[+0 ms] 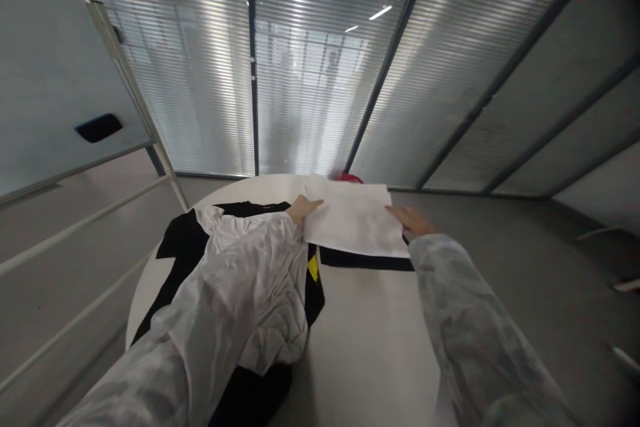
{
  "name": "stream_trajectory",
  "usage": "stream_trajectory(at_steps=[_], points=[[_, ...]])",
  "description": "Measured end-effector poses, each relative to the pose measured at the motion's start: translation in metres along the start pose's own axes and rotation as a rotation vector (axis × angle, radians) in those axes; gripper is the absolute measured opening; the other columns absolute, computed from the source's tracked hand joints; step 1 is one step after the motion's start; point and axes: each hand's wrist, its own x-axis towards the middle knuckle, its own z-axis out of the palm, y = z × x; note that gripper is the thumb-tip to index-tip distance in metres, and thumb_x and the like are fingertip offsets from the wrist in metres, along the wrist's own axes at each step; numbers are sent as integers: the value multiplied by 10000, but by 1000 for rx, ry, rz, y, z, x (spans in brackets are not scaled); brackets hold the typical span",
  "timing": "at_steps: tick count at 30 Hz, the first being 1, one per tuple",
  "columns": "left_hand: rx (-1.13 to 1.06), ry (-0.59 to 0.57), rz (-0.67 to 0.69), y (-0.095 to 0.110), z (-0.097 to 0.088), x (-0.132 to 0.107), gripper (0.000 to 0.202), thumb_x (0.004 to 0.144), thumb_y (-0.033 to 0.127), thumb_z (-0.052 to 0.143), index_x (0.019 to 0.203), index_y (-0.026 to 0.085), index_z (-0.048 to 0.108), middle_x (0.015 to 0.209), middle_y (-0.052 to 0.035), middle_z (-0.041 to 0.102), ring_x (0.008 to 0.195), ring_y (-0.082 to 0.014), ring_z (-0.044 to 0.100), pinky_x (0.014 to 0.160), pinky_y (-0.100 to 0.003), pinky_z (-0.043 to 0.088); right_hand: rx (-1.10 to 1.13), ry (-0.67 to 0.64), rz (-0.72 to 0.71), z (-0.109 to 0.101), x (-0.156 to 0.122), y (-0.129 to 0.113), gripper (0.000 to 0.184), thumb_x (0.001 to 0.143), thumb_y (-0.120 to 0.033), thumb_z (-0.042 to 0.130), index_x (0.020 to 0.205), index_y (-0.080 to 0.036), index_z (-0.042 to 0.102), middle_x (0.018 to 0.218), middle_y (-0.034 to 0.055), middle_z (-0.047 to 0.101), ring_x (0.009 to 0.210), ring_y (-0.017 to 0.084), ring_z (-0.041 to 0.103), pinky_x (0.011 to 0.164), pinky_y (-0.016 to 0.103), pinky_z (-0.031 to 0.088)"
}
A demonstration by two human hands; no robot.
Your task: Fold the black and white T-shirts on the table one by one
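A folded white garment (354, 217) lies on a dark folded one (365, 259) at the far side of a round white table (370, 333). My left hand (303, 207) rests flat on the white garment's left edge, fingers stretched out. On its right edge lies my right hand (413, 219), also flat with fingers extended. Both arms wear pale grey sleeves.
A heap of black and white clothes (250, 260), with a yellow patch (313, 267), covers the table's left half under my left arm. Something red (349, 178) peeks out behind the white garment. A whiteboard (50, 67) stands at left; glass partitions with blinds (310, 73) stand behind.
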Motion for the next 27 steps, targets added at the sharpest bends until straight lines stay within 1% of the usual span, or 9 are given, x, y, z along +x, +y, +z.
stream_trajectory(at_steps=[4,7,9,12,15,18,22,25,27], points=[[130,-47,44,-25,-1,-24,511,749,396,973,1121,176,701,1141,-147,808,1173,-348,748,1012,-392,541,-16,-109,101,18,-30,35,284,859,-398,866,791,-131,797,746,129,766,689,248,717,715,366,558],[165,-40,102,-23,-12,-33,462,806,281,921,1198,229,681,1145,-75,797,1141,-279,746,1049,-374,528,-16,-67,101,15,-32,41,229,877,-327,818,985,-125,836,898,142,812,839,258,754,799,344,561],[163,-34,125,-16,-16,-36,421,841,222,881,1204,250,670,1112,-41,786,1077,-238,750,1029,-354,540,-18,-16,97,9,-26,39,305,908,-298,763,1136,-106,829,986,155,820,929,264,761,854,340,557],[93,-13,122,-6,-9,-44,370,902,198,824,1218,256,641,1134,-29,762,989,-190,751,949,-321,577,-25,94,59,-4,-15,38,380,937,-316,725,1231,-92,813,1016,160,816,958,271,757,884,345,549],[-13,-15,50,-7,9,-58,323,980,223,743,1258,233,579,1160,-50,740,791,-143,742,749,-283,612,-48,178,26,-17,-14,50,393,940,-340,727,1238,-100,813,1007,155,813,924,271,751,865,348,543],[-83,-55,-33,-21,28,-79,380,982,264,763,1275,194,530,1097,-67,741,658,-132,718,589,-258,593,-100,112,68,-21,-28,74,421,934,-359,728,1250,-90,797,991,162,811,904,282,753,841,359,545],[-184,-220,-78,-39,36,-108,650,862,291,913,1333,174,482,966,-35,744,568,-142,688,494,-248,558,-195,-49,132,-10,-54,101,453,945,-447,716,1227,-98,779,1001,178,813,953,311,771,877,389,560],[-231,-304,-79,-39,30,-125,602,928,247,828,1383,181,439,857,19,718,491,-131,646,474,-251,545,-240,-68,130,-4,-65,106,510,974,-515,674,1264,-103,750,1087,210,804,1016,330,771,929,419,564],[-213,-314,-84,-36,23,-133,504,976,239,758,1369,187,446,786,43,696,485,-139,651,491,-257,546,-311,-28,59,-3,-68,99,577,985,-551,654,1343,-101,706,1197,242,779,1105,353,752,988,455,555]])
